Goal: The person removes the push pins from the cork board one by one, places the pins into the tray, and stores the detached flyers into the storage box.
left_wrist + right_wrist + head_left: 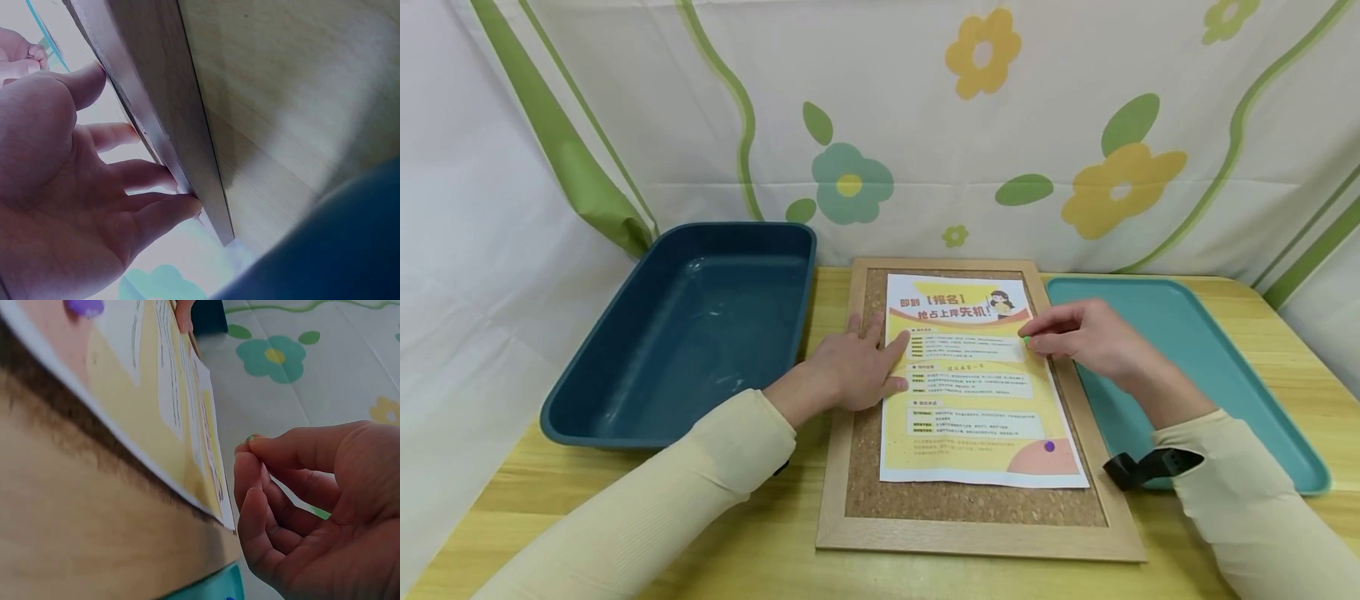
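A printed yellow poster [970, 467] lies on a wood-framed cork board [925, 504]. Fingers spread, my left hand [857, 367] rests over the board's left side, its thumb and index fingertip on the poster's left edge. In the left wrist view, its fingers reach across the frame [156, 81]. Between thumb and index finger, my right hand [1086, 337] pinches a small green pushpin [1027, 340], mostly hidden by the fingertips, at the poster's upper right edge. A purple pushpin [1049, 447] sits in the poster's lower right corner.
On the left stands a deep dark blue tub [677, 233], close to my left forearm. A shallow teal tray [1195, 375] lies right of the board, partly under my right arm. Behind the wooden table [775, 533] hangs a flowered white curtain [917, 100].
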Demonstrator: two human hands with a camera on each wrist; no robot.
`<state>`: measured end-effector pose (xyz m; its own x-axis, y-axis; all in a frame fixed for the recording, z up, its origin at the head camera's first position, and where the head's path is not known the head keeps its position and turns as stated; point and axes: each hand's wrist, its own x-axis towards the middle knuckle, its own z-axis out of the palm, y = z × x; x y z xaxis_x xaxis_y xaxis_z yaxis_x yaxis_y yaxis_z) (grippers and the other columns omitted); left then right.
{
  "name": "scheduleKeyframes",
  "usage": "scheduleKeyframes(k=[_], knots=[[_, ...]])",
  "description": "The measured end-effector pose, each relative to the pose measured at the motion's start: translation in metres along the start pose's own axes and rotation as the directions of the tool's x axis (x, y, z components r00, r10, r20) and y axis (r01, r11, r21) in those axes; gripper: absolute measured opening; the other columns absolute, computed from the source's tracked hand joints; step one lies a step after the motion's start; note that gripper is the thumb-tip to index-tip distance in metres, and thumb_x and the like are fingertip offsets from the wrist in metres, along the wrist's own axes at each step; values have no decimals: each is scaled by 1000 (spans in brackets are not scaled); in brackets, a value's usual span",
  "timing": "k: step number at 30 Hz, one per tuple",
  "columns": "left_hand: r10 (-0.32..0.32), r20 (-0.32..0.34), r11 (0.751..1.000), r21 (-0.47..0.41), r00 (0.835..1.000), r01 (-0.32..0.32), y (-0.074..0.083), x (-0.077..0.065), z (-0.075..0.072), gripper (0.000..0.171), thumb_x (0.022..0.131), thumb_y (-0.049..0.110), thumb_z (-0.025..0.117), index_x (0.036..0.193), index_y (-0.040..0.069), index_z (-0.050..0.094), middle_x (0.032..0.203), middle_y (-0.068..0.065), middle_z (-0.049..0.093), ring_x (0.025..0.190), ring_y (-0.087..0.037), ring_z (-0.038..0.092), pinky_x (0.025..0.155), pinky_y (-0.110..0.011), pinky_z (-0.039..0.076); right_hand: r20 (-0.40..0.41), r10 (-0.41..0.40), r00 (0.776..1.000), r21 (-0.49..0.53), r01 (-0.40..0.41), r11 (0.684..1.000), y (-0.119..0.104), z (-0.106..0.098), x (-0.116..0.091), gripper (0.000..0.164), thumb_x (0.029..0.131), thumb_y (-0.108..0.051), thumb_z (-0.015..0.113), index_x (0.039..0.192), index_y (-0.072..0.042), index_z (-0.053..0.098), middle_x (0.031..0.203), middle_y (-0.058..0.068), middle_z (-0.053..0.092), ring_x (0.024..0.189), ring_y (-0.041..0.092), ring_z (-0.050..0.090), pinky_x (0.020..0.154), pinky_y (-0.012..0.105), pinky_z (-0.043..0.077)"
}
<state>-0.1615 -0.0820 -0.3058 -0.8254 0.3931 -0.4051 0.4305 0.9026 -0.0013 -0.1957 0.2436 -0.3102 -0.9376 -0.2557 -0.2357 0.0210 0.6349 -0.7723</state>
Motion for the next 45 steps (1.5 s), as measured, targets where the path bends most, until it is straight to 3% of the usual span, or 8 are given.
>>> scheduleKeyframes(k=[11,19,45], knots=[[1,-2,1000,12,1000,-1,0,0,0,75,112,57,37,173,23,11,179,-21,5,163,-50,12,120,-58,43,-46,37,998,-63,-40,997,19,-16,5,34,103,-22,72,130,-2,73,109,3,77,87,15,68,77,32,58],[2,5,1000,10,1000,-2,-1,0,0,75,112,57,36,173,24,10,179,-21,4,163,-50,11,119,-57,44,-79,63,995,-126,-72,989,37,-28,7,40,103,-31,72,133,-4,73,120,4,74,91,15,65,78,30,56],[-2,0,1000,-6,1000,2,-1,1,1,74,112,57,37,173,23,11,179,-21,5,163,-50,11,123,-58,40,-84,90,992,-64,-96,993,71,-56,16,43,106,-24,66,137,6,67,91,-23,72,84,-5,67,74,24,58]])
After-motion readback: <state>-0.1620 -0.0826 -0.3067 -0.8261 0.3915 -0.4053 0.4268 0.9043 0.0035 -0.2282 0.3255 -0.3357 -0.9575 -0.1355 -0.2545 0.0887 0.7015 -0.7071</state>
